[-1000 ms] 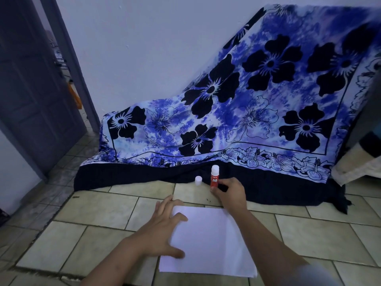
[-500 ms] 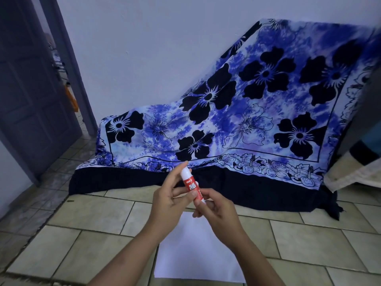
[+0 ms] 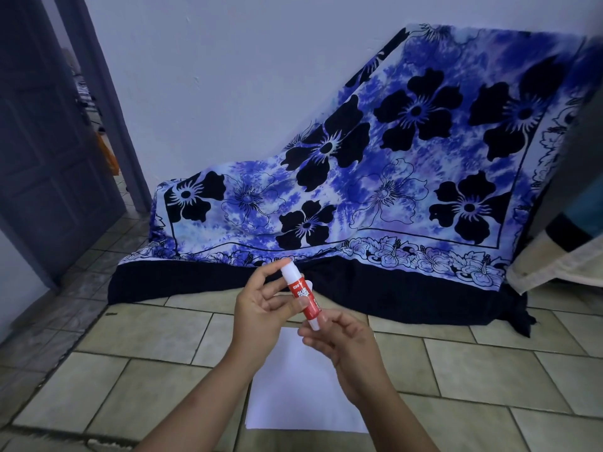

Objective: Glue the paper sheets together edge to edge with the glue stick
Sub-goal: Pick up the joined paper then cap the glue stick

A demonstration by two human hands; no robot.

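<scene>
blue floral cloth (image 3: 359, 190) behind; one white paper sheet (image 3: 293, 389), partly blocked by left hand (image 3: 261, 308) and right hand (image 3: 346, 347) pinching one red-white glue stick (image 3: 301, 293).

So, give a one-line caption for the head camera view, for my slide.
The left hand and right hand hold a red-and-white glue stick above white paper on a beige tiled floor.

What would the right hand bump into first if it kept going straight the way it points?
Probably the left hand. The right hand points forward and leftward along the glue stick that both hands hold, so the left hand is in its way. Beyond lies the flowered cloth, though depth is unclear.
</scene>
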